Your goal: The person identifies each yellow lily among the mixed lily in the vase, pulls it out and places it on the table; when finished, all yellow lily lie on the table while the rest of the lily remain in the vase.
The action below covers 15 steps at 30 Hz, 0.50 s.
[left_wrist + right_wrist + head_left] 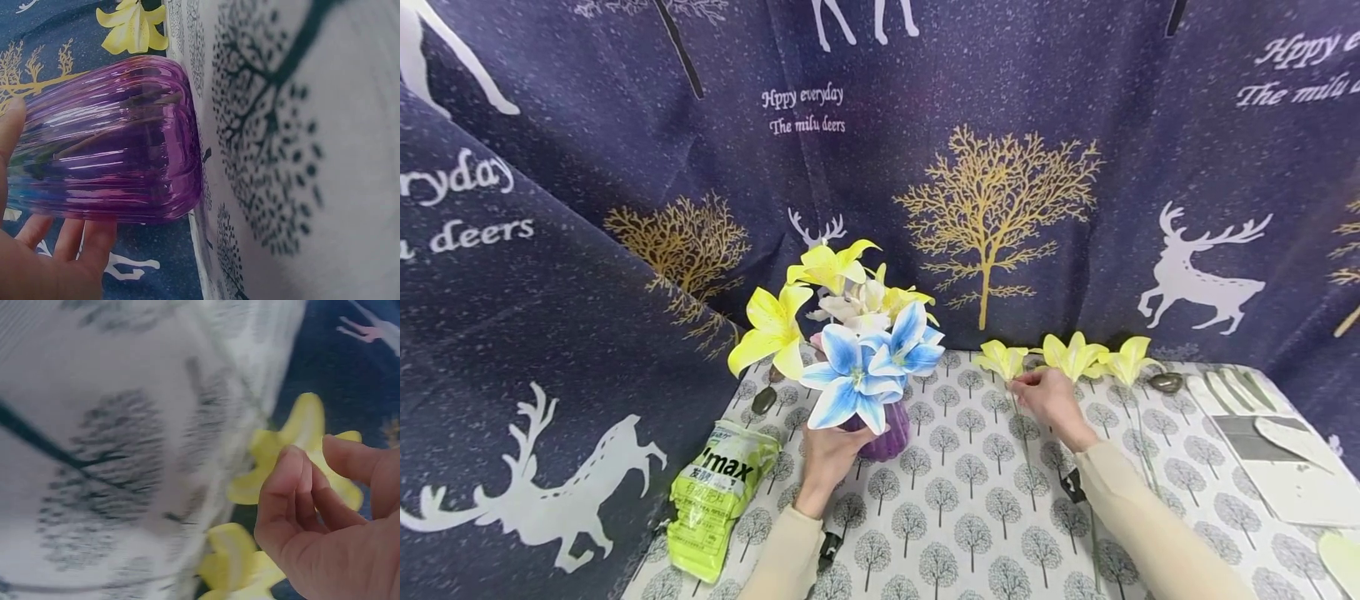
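A purple ribbed vase (125, 144) holds blue lilies (850, 375), yellow lilies (769, 329) and pale blooms (859, 304). My left hand (831, 462) grips the vase, thumb on one side and fingers round the other; part of that hand is hidden under the blue petals in the head view. Over on the right, my right hand (1051, 402) is at a loose yellow lily (1002, 360), bent fingertips right by the top of its stem. The right wrist view shows a gap between the thumb and fingers, with the lily's petals (306, 415) behind them.
Two more yellow lilies (1072, 357) lie beside it along the back edge. Dark stones (1165, 382) lie on the patterned cloth, another left of the vase. A green-yellow packet (718, 492) is at left; a white and grey item (1270, 442) lies at right.
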Available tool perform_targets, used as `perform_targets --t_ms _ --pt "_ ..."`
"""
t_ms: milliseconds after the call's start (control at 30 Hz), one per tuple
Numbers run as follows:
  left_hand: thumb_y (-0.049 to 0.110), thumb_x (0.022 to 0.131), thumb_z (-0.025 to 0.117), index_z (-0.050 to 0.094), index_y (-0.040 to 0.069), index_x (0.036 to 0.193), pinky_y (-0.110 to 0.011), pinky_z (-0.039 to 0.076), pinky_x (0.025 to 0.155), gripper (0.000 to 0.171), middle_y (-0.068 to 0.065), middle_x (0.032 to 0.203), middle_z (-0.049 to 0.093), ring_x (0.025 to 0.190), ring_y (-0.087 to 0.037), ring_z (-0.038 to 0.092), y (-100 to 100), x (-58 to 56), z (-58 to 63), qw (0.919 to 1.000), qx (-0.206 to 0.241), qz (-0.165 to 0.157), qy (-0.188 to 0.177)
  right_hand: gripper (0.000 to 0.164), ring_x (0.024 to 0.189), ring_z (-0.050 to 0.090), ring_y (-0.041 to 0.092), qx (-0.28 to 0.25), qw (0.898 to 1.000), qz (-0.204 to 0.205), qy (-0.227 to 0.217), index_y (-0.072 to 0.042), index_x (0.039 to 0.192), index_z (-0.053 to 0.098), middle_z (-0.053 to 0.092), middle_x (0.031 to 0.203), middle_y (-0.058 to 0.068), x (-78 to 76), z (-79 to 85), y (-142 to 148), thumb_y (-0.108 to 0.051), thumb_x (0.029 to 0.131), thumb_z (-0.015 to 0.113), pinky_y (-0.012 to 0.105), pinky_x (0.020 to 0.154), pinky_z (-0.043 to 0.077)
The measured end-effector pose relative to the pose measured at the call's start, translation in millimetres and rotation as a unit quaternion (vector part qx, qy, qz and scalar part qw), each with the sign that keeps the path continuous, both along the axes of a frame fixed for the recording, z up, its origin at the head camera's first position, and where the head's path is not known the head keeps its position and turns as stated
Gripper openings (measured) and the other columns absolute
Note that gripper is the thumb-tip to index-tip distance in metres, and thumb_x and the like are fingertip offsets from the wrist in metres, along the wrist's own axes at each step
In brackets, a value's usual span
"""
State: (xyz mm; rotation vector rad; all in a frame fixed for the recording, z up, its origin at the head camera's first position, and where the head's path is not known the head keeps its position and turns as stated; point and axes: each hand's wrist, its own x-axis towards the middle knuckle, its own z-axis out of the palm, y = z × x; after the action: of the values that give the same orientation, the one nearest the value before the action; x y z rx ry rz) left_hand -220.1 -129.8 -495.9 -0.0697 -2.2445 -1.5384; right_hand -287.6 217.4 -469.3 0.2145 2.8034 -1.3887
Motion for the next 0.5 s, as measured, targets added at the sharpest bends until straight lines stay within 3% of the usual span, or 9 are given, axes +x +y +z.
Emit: perform_targets --t_ms 100,233,400,500 --pt "0.021 0.060 0.097 0.060 0.012 0.133 -0.049 0.055 0.103 0.082 -0.010 0.126 0.072 0.117 -0.031 0.068 0 0.0 0.0 1.0000 0.001 -0.001 -0.008 0.029 0.066 0.063 0.009 -0.013 0.999 0.003 0.031 -0.001 0.111 0.073 0.076 0.086 0.012 3.8 14.3 -5 -0.025 0.095 0.069 0.023 0.055 0.050" --pt "0.021 0.059 0.098 0.059 0.013 0.135 -0.049 0.054 0.105 0.085 -0.009 0.129 0.071 0.120 -0.030 0.067 -1 -0.9 0.1 1.0000 0.006 -0.006 -0.006 0.034 0.073 0.067 0.007 -0.057 0.996 0.030 0.063 -0.007 0.116 0.073 0.078 0.098 0.010 8.1 34.8 -18 -0.033 0.095 0.070 0.021 0.063 0.056" --pt "0.018 0.062 0.097 0.059 0.017 0.136 -0.047 0.054 0.106 0.083 -0.006 0.131 0.070 0.121 -0.028 0.067 -2 -1.1 2.9 0.9997 0.022 -0.012 -0.006 0.038 0.087 0.069 0.010 -0.126 0.986 0.090 0.063 -0.015 0.122 0.072 0.075 0.117 0.012 10.0 58.0 -47 -0.041 0.094 0.071 0.027 0.078 0.059" --pt "0.019 0.061 0.097 0.059 0.016 0.135 -0.048 0.054 0.106 0.083 -0.007 0.130 0.070 0.121 -0.029 0.067 -2 -0.6 2.9 0.9995 0.027 -0.012 -0.009 0.038 0.095 0.070 0.012 -0.168 0.977 0.120 0.053 -0.016 0.124 0.071 0.073 0.123 0.010 8.1 63.7 -68 -0.040 0.095 0.070 0.031 0.090 0.059"
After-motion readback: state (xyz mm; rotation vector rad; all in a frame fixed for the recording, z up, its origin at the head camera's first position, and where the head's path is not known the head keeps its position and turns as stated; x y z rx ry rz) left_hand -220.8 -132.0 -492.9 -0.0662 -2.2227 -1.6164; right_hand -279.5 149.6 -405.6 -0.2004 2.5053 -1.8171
